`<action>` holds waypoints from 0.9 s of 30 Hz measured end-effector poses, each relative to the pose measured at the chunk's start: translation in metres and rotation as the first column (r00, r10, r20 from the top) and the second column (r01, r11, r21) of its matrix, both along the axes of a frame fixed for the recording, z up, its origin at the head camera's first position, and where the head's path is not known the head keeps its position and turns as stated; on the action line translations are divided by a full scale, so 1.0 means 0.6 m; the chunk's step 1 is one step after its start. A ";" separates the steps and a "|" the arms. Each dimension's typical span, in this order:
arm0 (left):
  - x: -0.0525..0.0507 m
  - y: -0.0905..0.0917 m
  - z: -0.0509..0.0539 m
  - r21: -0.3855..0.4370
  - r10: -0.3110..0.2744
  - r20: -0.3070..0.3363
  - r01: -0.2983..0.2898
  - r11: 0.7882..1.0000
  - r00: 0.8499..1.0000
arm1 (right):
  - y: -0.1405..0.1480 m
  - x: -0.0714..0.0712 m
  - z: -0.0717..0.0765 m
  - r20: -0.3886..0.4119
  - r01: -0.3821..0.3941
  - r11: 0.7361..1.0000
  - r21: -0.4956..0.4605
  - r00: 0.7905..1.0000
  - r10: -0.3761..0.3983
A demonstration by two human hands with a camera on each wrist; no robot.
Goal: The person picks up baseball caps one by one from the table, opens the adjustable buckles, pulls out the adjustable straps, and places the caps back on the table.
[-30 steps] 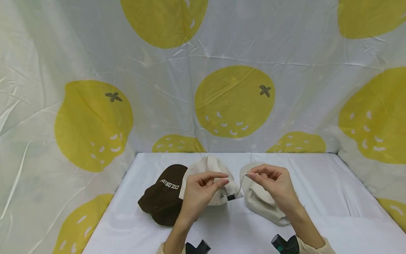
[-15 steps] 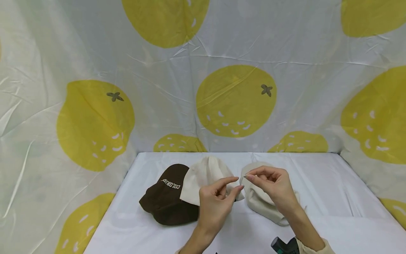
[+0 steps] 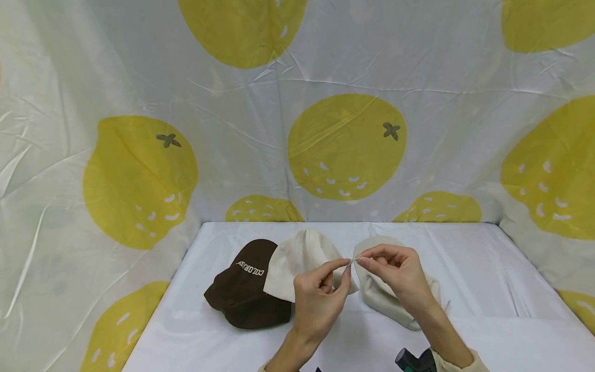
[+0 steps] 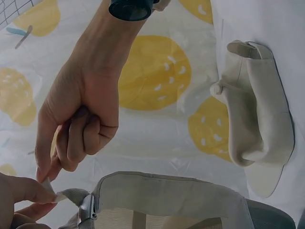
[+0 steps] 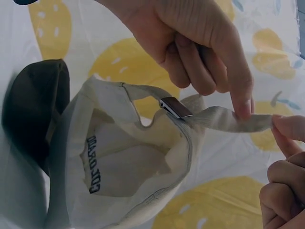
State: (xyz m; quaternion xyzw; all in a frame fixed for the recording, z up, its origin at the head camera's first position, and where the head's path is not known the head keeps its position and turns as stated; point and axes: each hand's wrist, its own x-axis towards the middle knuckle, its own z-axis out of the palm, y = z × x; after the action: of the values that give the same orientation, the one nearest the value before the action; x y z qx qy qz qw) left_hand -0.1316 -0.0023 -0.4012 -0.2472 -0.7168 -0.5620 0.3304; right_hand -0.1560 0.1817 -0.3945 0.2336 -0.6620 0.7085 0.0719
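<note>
The cream cap (image 3: 297,258) has a fabric strap (image 5: 219,119) running out of a metal buckle (image 5: 175,108), which also shows in the left wrist view (image 4: 87,208). My left hand (image 3: 321,302) pinches the strap between thumb and index finger. At the strap's end, my right hand (image 3: 404,274) pinches it with thumb and index finger, its other fingers curled in. The fingertips of both hands are close together, raised in front of the cream cap. Inside the cap, dark lettering (image 5: 91,164) shows in the right wrist view.
A dark brown cap (image 3: 251,289) lies at the left, against the cream cap. At the right rests a beige cap (image 3: 383,299), partly behind my right hand. A lemon-print curtain (image 3: 241,155) hangs behind the white table (image 3: 502,330).
My left hand has moved right, from in front of the cream cap to the strap, and now pinches it. My right hand has stayed nearly in place with the strap's end.
</note>
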 end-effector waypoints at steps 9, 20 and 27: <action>-0.015 -0.014 -0.003 0.003 -0.072 -0.057 0.072 0.997 0.996 | -0.006 -0.001 -0.003 -0.018 -0.033 0.999 -0.011 0.999 0.033; -0.018 -0.028 0.005 0.037 -0.139 -0.029 0.140 0.989 0.990 | -0.004 -0.003 -0.006 0.013 -0.009 1.000 0.003 1.000 0.009; -0.009 -0.040 0.018 0.159 -0.181 0.151 0.156 0.975 0.972 | -0.005 -0.006 -0.010 0.006 -0.023 1.000 0.007 1.000 0.023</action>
State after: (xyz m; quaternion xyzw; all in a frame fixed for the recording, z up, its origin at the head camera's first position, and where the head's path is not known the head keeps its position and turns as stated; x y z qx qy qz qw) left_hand -0.1372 -0.0265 -0.3906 -0.2352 -0.6751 -0.6574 0.2382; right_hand -0.1596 0.1789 -0.4003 0.2393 -0.6621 0.7076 0.0610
